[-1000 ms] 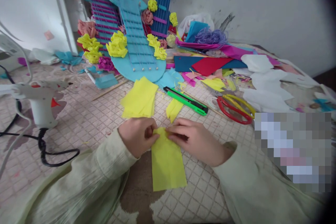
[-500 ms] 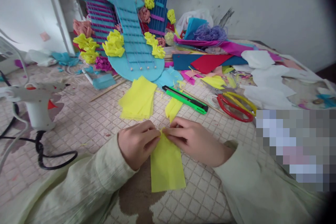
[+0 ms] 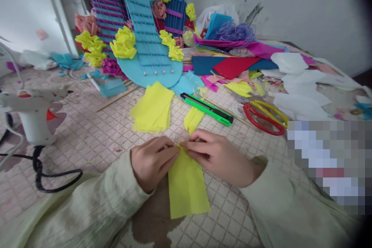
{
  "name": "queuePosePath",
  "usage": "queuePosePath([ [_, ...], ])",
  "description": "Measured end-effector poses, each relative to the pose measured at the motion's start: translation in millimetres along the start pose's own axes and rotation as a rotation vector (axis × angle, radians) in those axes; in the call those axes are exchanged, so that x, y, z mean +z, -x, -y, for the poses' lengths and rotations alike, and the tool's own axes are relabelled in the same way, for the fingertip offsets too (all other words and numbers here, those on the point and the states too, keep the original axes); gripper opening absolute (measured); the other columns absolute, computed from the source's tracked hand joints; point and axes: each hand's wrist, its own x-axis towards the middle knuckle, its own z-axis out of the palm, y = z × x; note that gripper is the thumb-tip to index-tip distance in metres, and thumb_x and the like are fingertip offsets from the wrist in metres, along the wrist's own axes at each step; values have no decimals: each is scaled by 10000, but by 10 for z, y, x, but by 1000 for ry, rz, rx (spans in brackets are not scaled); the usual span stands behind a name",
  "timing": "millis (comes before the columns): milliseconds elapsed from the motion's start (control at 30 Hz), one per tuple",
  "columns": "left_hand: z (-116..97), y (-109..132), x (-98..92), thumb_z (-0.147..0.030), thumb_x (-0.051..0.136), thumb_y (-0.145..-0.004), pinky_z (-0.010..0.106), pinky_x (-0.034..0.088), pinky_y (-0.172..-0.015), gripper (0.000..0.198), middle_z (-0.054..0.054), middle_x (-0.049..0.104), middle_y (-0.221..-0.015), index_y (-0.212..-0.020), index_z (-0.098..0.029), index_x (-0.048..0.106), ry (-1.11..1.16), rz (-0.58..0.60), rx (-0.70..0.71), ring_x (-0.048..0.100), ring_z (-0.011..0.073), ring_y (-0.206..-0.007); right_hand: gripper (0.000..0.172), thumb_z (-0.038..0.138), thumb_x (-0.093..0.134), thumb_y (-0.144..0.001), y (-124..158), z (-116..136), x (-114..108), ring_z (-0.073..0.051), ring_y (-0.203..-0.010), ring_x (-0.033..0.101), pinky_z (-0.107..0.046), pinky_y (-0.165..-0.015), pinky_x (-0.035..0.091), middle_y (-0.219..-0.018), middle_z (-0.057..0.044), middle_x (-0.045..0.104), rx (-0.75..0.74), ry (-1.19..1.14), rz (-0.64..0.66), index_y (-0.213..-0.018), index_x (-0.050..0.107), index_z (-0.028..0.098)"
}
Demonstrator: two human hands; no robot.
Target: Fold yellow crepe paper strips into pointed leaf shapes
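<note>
A single sheet of yellow crepe paper [image 3: 188, 190] hangs toward me, its top edge gathered between my fingers. My left hand [image 3: 154, 161] pinches that edge from the left, thumb and fingers pressed together. From the right, my right hand [image 3: 216, 157] pinches the same edge, fingertips almost touching the left ones. Just beyond my hands lie a stack of yellow paper sheets [image 3: 152, 108] and a folded yellow strip [image 3: 193, 119]. A green utility knife [image 3: 207, 109] rests across the far end of the strip.
A white glue gun [image 3: 35, 118] with a black cable stands at left. Red-handled scissors [image 3: 263, 120] lie at right. Behind is a light-blue cardboard guitar-like shape [image 3: 148, 35] with yellow paper flowers [image 3: 123, 42]. Paper scraps and purple yarn [image 3: 236, 31] clutter the back right.
The view has shifted slightly, so the background sits a little differently. Both hands keep their pinch on the yellow paper, whose lower edge has swung slightly down and right.
</note>
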Motion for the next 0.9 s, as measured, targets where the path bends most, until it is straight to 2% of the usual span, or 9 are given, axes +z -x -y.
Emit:
queuePosePath([
  [367,21,-11,23,-184,480,-790,224,467,-592,122,10,581,-776,-834,-199,593,23,-47,112,535,109,-672,202,188,430,-836,0,16,-2,-116,-795,525,-247,-715,426,-898,-22,537,17,34,42,-918,613,211],
  [567,47,-19,24,-210,513,-761,244,475,-595,147,33,593,-812,-891,-183,575,75,-20,28,547,130,-691,241,202,484,-802,7,20,4,-123,-759,531,-257,-691,434,-887,-25,553,92,14,-24,-1028,569,196],
  [767,18,-114,35,-145,466,-768,198,433,-533,112,14,565,-695,-765,-165,576,191,-100,-6,511,90,-588,207,211,497,-790,-5,2,-64,-131,-705,543,-263,-648,433,-837,-32,601,178,-50,-118,-968,601,201],
  [900,-50,-206,18,-136,466,-763,171,407,-479,110,8,534,-647,-720,-149,567,207,-125,-98,477,70,-525,233,237,528,-767,-15,-47,-135,-117,-639,556,-243,-582,439,-791,-20,630,262,-193,-132,-988,595,205],
])
